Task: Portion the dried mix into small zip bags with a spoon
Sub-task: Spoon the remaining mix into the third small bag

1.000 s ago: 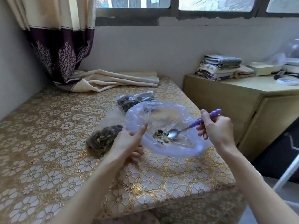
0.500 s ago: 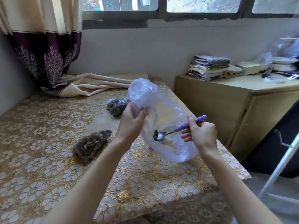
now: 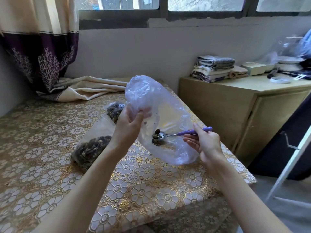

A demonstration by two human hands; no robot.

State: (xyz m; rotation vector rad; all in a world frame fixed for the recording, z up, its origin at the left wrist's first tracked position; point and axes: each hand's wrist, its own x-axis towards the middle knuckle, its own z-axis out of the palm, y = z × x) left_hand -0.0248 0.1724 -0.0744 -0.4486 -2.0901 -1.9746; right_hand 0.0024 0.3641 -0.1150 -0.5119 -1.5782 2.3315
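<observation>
My left hand (image 3: 128, 121) grips the upper edge of a large clear plastic bag (image 3: 151, 96) and holds it raised above the table. My right hand (image 3: 204, 142) pinches the purple handle of a metal spoon (image 3: 183, 133). The spoon's bowl is inside the bag, against a small heap of dark dried mix (image 3: 156, 139) near the bag's bottom. Two small zip bags holding dried mix lie on the table: one (image 3: 90, 148) just left of my left wrist, the other (image 3: 115, 111) farther back, partly hidden by my left hand.
The table (image 3: 143, 190) wears a gold floral cloth, and its right edge drops off just past my right hand. A folded curtain (image 3: 87, 89) lies at the back. A wooden cabinet (image 3: 235, 105) with stacked towels (image 3: 214, 68) stands to the right.
My left hand has lifted the big bag's edge from lying low on the table to standing upright. The spoon stays inside and has gathered the mix at the bag's bottom.
</observation>
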